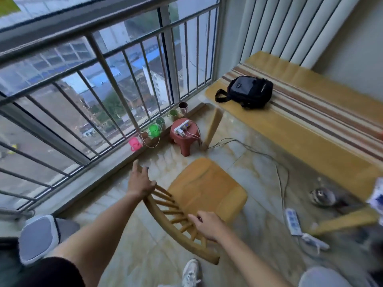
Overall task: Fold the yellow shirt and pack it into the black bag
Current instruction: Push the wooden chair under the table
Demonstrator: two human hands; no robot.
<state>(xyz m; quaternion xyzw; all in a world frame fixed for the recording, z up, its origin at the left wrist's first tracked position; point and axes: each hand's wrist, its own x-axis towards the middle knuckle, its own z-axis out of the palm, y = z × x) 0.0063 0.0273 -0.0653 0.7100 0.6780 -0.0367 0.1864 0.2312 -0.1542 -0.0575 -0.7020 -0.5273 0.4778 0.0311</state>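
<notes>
The black bag [249, 92] lies on a striped cloth on the wooden bench at the upper right, its strap trailing to the left. No yellow shirt shows in this view. My left hand [139, 180] rests on the left end of a wooden chair's curved backrest [180, 235], fingers spread forward over it. My right hand [207, 224] grips the same backrest further right, fingers curled around the top rail and spindles. The chair seat [207, 189] is bare.
The wooden bench [300, 129] runs along the right wall. A red plastic stool [184, 135] carrying a power strip stands by the window rail, with coloured cups [154, 130] on the sill. Cables and a white power strip [292, 221] lie on the tiled floor. A metal bowl [322, 196] sits under the bench.
</notes>
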